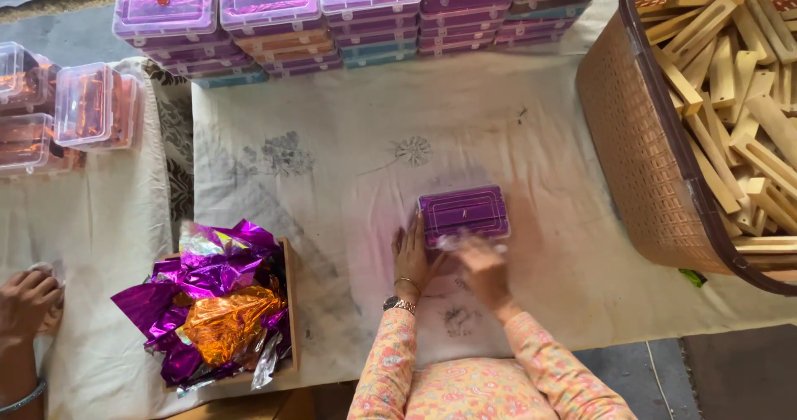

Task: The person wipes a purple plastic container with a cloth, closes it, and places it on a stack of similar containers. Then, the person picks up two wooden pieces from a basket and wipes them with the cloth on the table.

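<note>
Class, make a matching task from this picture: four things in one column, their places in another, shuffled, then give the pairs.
Things:
1. purple box
2. basket
3. foil sheets
4. stacked boxes

Places:
A. wooden tray, lower left
B. far edge of the cloth
C. right side, full of wooden pieces
D. between left hand and right hand

Pairs: 1-D, 2-C, 3-A, 4-B

The right hand is motion-blurred, so its fingers cannot be told apart. At three o'clock, the woven basket of wooden pieces runs off the edge. At nine o'clock, another person's hand is cut off. Foil sheets hide their tray's inside.
</note>
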